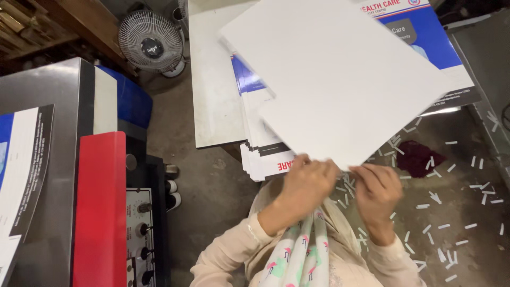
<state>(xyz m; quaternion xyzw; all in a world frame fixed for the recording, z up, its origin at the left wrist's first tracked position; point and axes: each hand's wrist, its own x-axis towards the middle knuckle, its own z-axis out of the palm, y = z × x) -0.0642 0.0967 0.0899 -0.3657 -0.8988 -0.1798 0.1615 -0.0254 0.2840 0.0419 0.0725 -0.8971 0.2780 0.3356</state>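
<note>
Gripping white sheet (334,79) with both hands.

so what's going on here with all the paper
A person holds a big white sheet up by its near corner, left hand and right hand both pinching it. Under it a stack of printed sheets lies on a white table. Small paper offcuts litter the floor. A red and grey machine stands to the left, with a fan on the floor behind.
</note>
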